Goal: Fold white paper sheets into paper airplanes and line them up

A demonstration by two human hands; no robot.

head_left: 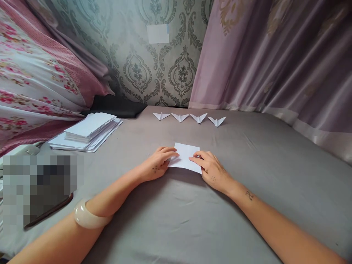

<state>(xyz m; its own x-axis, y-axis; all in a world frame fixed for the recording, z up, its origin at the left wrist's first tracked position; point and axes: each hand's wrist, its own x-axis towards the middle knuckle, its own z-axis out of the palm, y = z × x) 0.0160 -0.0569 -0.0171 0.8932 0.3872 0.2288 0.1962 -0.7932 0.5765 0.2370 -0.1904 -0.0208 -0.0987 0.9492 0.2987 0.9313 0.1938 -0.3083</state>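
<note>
A white sheet (pixel 184 157) lies flat on the grey cloth (pixel 247 165) of the desk, near its middle, just in front of the person. Both hands rest on its near edge. The left hand (pixel 156 165) lies palm down at the sheet's left side, its fingers (pixel 169 153) curled loosely and pressing the paper, not closed round it. The right hand (pixel 211 168) lies at the right side, its fingers (pixel 195 160) bent and pinching or pressing the near right corner (which of the two I cannot tell, since the fingertips hide the edge). The sheet's near edge looks slightly lifted or folded under the fingertips.

Further back, well apart from the sheet, four folded planes (pixel 189 117) stand in a row, noses toward the person, close to the patterned wall (pixel 154 69). To the left, a stack of paper (pixel 88 132) sits fanned out on the cloth, with a dark pad (pixel 118 106) behind it. A pale bangle (pixel 89 216) rings the left forearm. A phone (pixel 51 211) lies at the desk's near left edge, partly under a blurred patch. Flowered bedding (pixel 35 80) rises on the left, and a pink curtain (pixel 275 55) hangs on the right
</note>
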